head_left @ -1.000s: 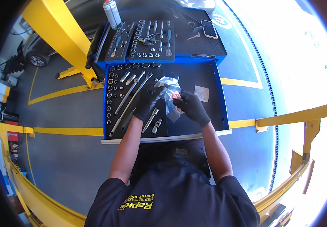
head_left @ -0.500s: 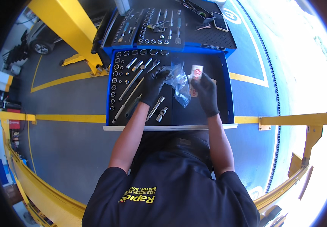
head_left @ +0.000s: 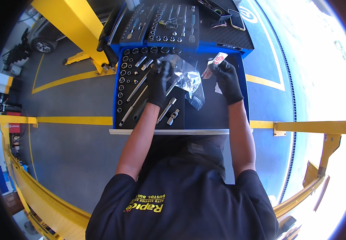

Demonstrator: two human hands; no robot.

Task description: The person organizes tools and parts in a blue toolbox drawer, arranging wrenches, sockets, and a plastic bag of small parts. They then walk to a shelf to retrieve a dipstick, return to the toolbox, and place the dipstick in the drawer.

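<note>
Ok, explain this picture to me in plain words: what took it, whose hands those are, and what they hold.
A wide fisheye camera worn on a person's head took it, looking down, so straight edges bend. The two black-gloved hands are that person's own. The left hand holds a clear plastic bag; the right hand holds a small white and red card. Below them is an open blue tool drawer with sockets, extension bars and other socket parts set in a black tray.

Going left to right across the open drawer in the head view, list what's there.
Column of sockets → long extension bars → left hand → clear plastic bag → small red-and-white packet → right hand.
</note>
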